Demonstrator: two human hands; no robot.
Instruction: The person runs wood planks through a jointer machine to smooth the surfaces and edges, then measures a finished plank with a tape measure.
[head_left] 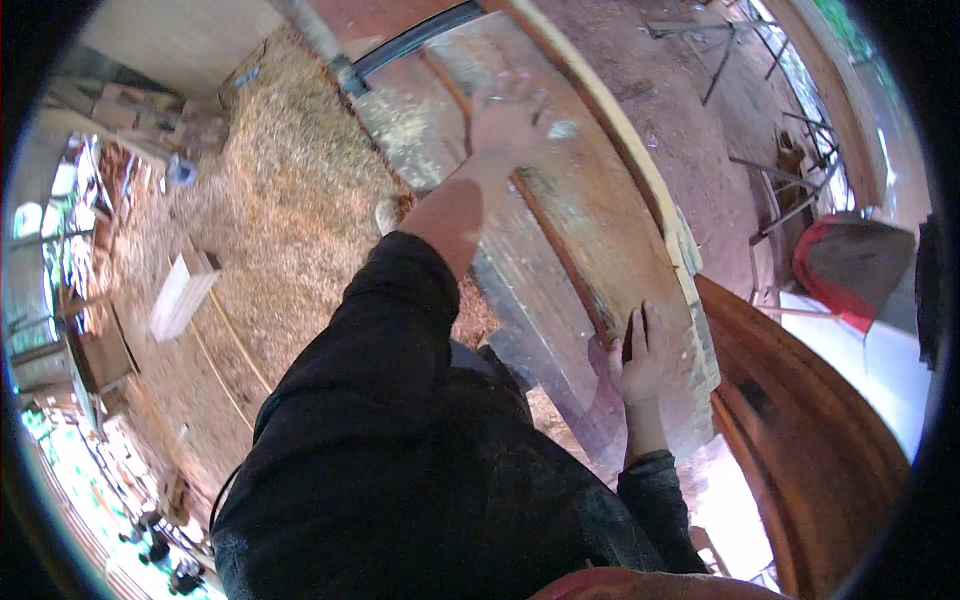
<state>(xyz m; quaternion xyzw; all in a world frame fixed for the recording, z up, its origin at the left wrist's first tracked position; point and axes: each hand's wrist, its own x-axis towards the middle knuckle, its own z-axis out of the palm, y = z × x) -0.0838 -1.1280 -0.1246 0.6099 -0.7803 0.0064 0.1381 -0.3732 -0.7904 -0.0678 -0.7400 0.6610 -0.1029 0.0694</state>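
A long wooden workbench [640,250] runs from the upper middle down to the right, worn and dusty. Along its top lies a narrow reddish-brown wood strip [560,240]. My left hand [508,118] reaches over the far part of the bench, blurred by motion, with its fingers seemingly spread. Close to its thumb is a small whitish patch [563,130]. At the near end, my right hand [640,360] rests on the bench top beside the strip's end, fingers stretched and apart. A dark gap shows between those fingers. I cannot make out anything held in either hand.
Wood shavings [290,130] cover the ground at left, where a pale wooden block [183,298] stands. A rusty curved sheet [810,430] rises beside the bench's near right end. Farther right are thin metal stands [790,185] and a grey, red-rimmed object [850,268].
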